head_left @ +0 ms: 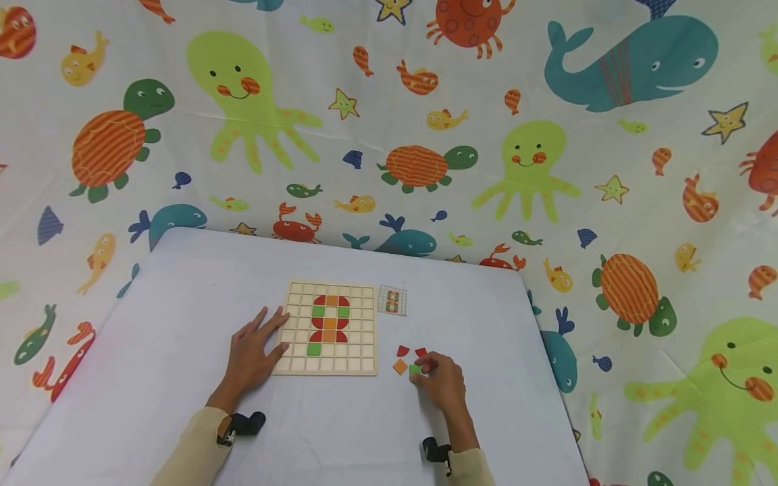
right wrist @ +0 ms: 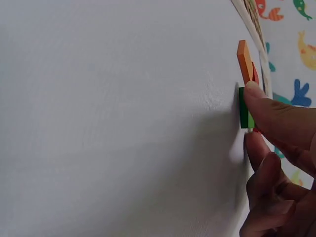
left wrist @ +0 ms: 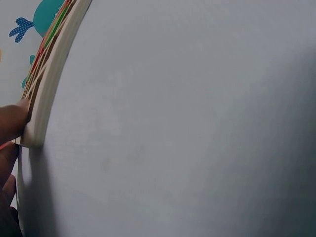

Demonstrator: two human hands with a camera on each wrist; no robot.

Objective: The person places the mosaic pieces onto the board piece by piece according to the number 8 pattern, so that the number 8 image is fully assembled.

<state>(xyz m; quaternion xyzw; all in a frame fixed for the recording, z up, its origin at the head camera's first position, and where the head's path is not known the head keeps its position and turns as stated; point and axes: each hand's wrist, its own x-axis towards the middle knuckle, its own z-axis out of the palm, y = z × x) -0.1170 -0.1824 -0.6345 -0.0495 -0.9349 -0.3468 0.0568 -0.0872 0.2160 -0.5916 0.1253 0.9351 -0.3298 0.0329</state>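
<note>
A square wooden grid board lies on the table, with red, orange and green tiles set in several cells of its middle columns. My left hand rests at the board's left edge, fingers spread and thumb touching the rim. In the left wrist view the board's side shows beside that thumb. To the right of the board, my right hand pinches a green square tile between thumb and finger. Around it lie an orange tile and two red rounded tiles, one nearer the board, one by the fingers.
A small pattern card with a printed grid lies just right of the board's upper corner. White cloth covers the table. Behind it hangs a curtain printed with sea animals. Each wrist wears a black camera.
</note>
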